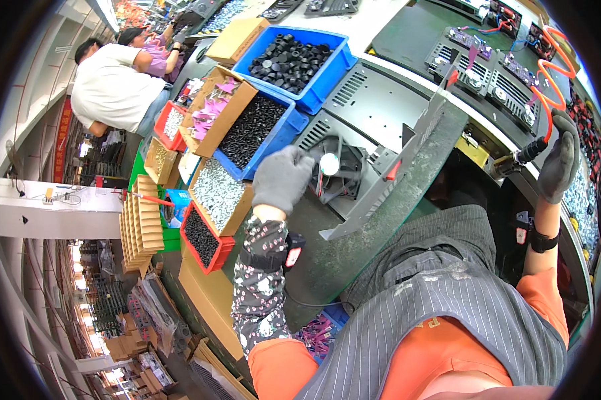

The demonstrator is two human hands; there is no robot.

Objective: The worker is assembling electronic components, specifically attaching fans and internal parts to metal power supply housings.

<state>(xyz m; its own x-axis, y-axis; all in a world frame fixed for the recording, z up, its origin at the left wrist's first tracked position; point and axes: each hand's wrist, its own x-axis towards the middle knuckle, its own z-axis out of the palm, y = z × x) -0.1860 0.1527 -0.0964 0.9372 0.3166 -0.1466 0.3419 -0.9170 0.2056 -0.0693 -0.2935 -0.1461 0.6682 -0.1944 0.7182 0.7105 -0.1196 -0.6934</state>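
Left hand by one fan; fingertips hidden, can't tell grip. Right hand open, flat. Two blue bins.

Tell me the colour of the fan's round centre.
White: the fan's round centre shows best in the head view.

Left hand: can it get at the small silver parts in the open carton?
Probably yes: the left hand is close beside the open carton, and nothing visible covers the small silver parts. Can't tell if its grip is free.
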